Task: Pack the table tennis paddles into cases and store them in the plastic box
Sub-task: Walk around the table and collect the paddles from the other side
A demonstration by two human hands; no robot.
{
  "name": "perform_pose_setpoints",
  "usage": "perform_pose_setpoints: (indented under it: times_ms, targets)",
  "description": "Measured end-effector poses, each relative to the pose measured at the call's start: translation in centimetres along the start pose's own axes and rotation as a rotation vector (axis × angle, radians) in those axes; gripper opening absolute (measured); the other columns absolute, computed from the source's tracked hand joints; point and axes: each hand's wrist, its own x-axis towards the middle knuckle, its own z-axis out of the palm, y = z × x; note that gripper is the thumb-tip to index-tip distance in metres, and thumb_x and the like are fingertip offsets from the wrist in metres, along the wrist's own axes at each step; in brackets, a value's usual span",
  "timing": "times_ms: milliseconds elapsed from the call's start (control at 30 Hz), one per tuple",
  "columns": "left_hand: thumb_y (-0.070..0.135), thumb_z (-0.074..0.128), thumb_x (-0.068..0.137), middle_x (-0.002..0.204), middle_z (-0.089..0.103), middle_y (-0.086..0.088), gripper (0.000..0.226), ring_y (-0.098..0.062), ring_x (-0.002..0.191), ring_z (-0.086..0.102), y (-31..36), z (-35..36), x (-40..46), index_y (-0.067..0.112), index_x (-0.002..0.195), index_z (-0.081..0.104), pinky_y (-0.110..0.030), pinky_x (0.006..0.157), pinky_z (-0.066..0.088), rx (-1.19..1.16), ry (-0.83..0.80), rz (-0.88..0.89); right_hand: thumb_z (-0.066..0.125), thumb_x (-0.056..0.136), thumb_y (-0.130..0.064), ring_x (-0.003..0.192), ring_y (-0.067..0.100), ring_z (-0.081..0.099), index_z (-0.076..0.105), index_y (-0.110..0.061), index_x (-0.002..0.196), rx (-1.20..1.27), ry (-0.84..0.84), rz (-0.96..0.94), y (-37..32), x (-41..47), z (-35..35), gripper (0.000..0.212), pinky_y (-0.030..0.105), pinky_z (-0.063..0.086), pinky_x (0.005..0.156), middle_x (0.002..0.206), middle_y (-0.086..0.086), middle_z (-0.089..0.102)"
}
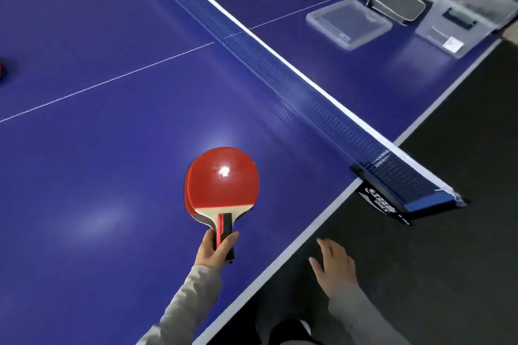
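Two table tennis paddles, stacked red face up with one blade slightly offset behind the other, sit low in the view at about 6 o'clock from the centre, held above the blue counter. The left hand grips both handles together, its fingers curled round the black-and-red grips and the thumb laid along the near side. A grey sleeve runs down from that wrist toward 7 o'clock.

The right hand hangs off the counter's edge at about 5 o'clock, over the dark floor, holding nothing, its fingers loosely spread and relaxed.

The net crosses the counter from 11 o'clock down to 4 o'clock, its white top band clear, and ends in a clamp at the counter's edge with a black branded tag beside it.

Beyond the net, toward 1 to 2 o'clock, lie the storage things. A clear plastic lid or shallow tray lies flat on the counter. Just past it sits a grey zipped case, closed as far as can be seen. To the right, near the counter's far corner, stands the clear plastic box, blurred, with a white label on its near side.

At 9 o'clock, on the left border, a small red and dark object is cut off; what it is cannot be told.
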Motion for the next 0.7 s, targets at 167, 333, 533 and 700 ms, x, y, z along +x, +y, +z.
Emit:
perform_pose_setpoints:
  times_ms: [167,333,533,700]
  targets:
    - [0.035,0.065,0.062,0.067,0.045,-0.002,0.042,-0.017,0.063,0.045,-0.9,6.3,-2.2,0.006,0.088,0.051,-0.025,0.059,0.044,0.105,-0.095,0.005,0.032,0.098,-0.047,0.141,0.015,0.022,0.021,-0.026,0.147,0.063,-0.092,0.150,7.3,-3.0,2.8,0.055,0.035,0.024,0.111,0.152,-0.004,0.026]
    - [0.023,0.074,0.075,0.069,0.051,-0.006,0.040,-0.018,0.063,0.050,-3.0,12.9,-5.6,-0.002,0.097,0.051,-0.024,0.054,0.043,0.139,-0.184,-0.015,0.035,0.097,-0.046,0.141,0.016,0.023,0.024,-0.026,0.146,0.152,-0.142,0.240,14.8,-6.0,4.5,0.054,0.036,0.025,0.111,0.151,-0.004,0.029]
    - [0.031,0.070,0.065,0.078,0.052,-0.013,0.053,-0.026,0.076,0.053,-6.1,22.2,-11.2,-0.003,0.103,0.053,-0.037,0.070,0.044,0.257,-0.284,-0.007,0.034,0.098,-0.045,0.141,0.020,0.023,0.022,-0.025,0.147,0.236,-0.175,0.313,24.7,-10.4,5.6,0.054,0.039,0.024,0.112,0.152,-0.001,0.028]
    - [0.018,0.072,0.079,0.066,0.043,-0.005,0.025,-0.018,0.064,0.043,-9.1,29.4,-14.6,0.006,0.081,0.050,-0.028,0.059,0.036,0.321,-0.389,-0.007,0.034,0.099,-0.042,0.142,0.022,0.022,0.020,-0.021,0.148,0.296,-0.183,0.366,32.2,-13.6,6.3,0.055,0.041,0.020,0.114,0.153,0.002,0.026]
